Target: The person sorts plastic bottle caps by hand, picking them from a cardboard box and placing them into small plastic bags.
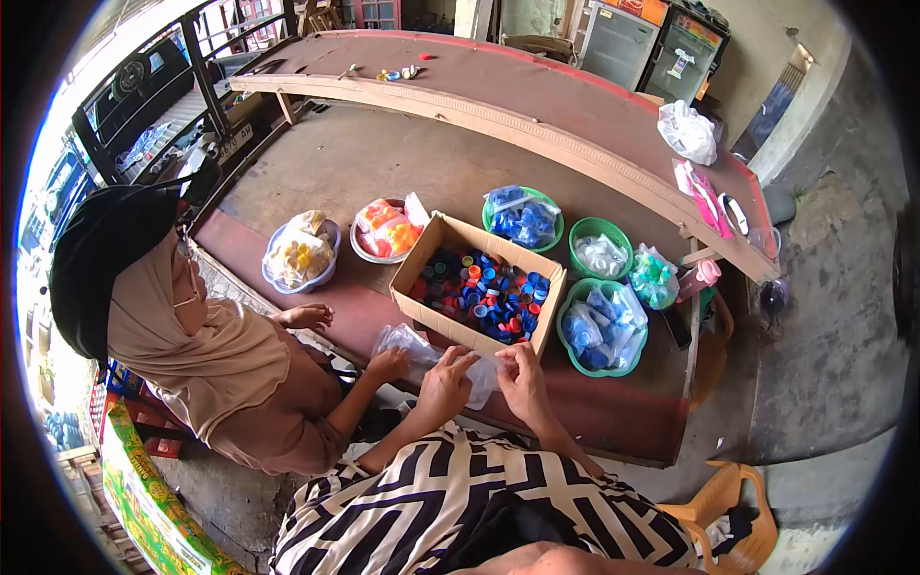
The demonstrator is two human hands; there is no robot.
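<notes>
My left hand (446,388) and my right hand (522,385) are at the table's near edge, with a clear plastic bag (482,381) between them. The fingers of both hands are pinched on the bag's upper part. Just beyond them is an open cardboard box (446,324) of loose bottle caps (479,292), mostly blue with some red, orange and dark ones. To the left, a co-worker's hand (388,365) is at another clear plastic bag (407,343) beside the box. The co-worker's other hand (307,316) is over the table edge.
Around the box are a lavender basket (278,278) of yellowish bagged caps, a bowl (369,251) of orange ones, and several green baskets (572,359) of bagged caps. A raised wooden shelf (460,113) crosses behind, bearing a white bag (687,132). An orange chair (762,522) stands at right.
</notes>
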